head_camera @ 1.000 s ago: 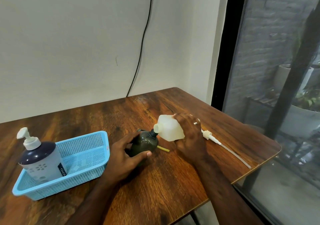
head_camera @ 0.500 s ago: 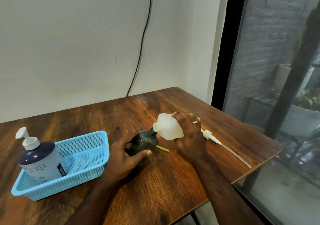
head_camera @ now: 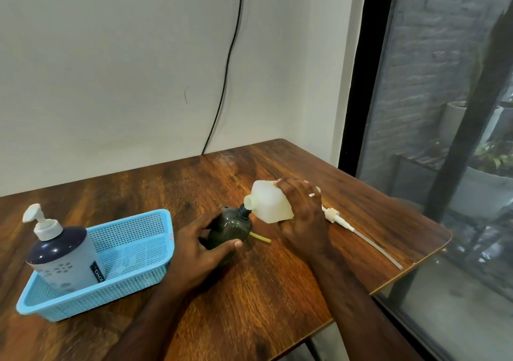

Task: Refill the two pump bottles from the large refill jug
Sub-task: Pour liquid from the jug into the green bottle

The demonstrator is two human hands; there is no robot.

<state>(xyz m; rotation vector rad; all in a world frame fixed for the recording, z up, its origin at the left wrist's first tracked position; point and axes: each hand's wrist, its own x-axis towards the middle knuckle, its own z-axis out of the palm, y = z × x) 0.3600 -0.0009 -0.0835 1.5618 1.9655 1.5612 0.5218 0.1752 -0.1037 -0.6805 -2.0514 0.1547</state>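
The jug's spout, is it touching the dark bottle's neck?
Touching: the head view shows the jug's spout resting against the dark bottle at its neck, no gap.

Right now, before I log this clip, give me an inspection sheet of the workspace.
Surface: wooden table, bare at the front.
Job's things: translucent refill jug tilted, spout at the neck of the dark green bottle; white pump bottle upright in the blue basket.
Clutter: removed pump with tube and a yellow strip on the table.
Grip: left hand holds the green bottle; right hand holds the jug.
Cables: black cable down the wall.
Surroundings: window, potted plants outside.
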